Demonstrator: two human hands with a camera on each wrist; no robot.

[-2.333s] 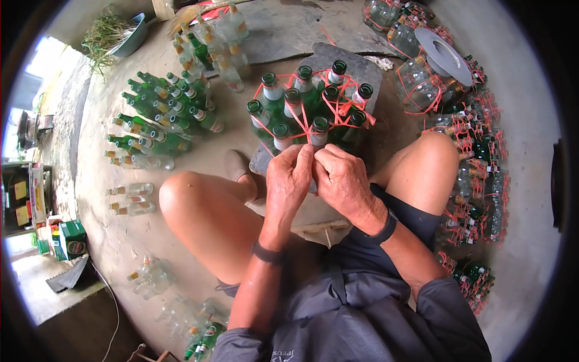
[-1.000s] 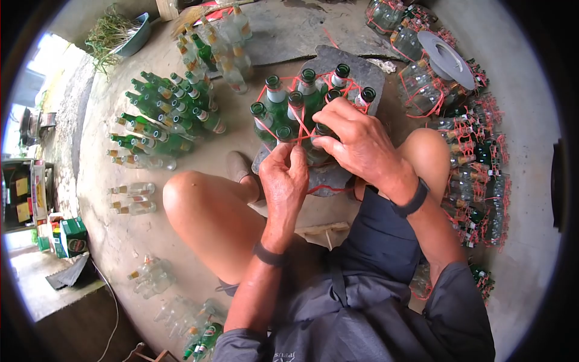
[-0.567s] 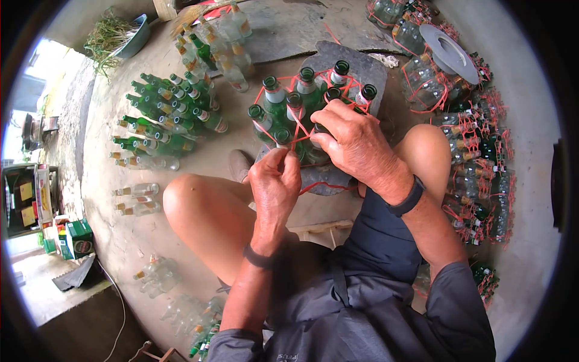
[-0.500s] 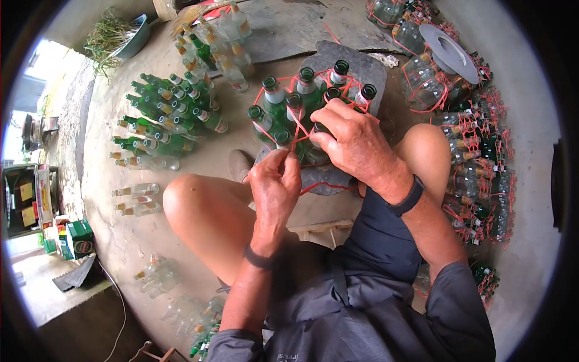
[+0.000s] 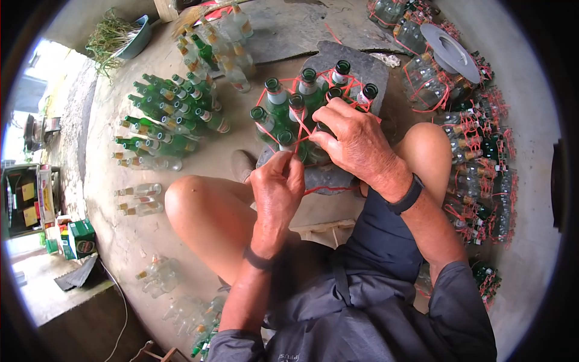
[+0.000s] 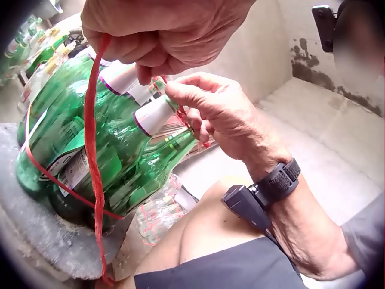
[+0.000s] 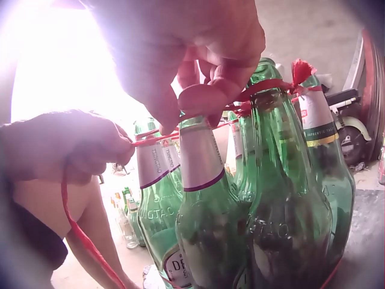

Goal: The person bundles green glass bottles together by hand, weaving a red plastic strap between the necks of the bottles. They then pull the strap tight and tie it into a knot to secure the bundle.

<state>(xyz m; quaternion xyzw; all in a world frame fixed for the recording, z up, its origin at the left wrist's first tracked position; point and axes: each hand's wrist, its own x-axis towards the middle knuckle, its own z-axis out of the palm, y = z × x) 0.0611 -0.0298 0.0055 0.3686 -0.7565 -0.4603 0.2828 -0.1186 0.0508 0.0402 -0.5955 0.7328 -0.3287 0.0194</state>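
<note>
Several green bottles [image 5: 276, 99] stand bunched on a grey slab [image 5: 329, 181], with red twine [image 5: 303, 137] wound around and between their necks. My left hand [image 5: 277, 187] pinches the twine just in front of the near-left neck; a loose length [image 6: 91, 132] hangs from it in the left wrist view. The right hand [image 5: 362, 145] grips the neck of a front bottle [image 7: 201, 150], thumb and fingers around its top, where the twine passes. In the right wrist view a red knot [image 7: 302, 71] sits by another neck.
Loose green bottles [image 5: 160, 120] and clear ones [image 5: 232, 66] stand on the floor to the left and beyond. Twine-tied bundles [image 5: 476, 163] line the right wall, a grey hat [image 5: 449, 53] on one. My bent knees [image 5: 187, 193] flank the slab.
Both hands were together at the front of the bundle; the right then moved up onto a bottle neck, while the left drew slightly left with the twine. Little differs over the last half second.
</note>
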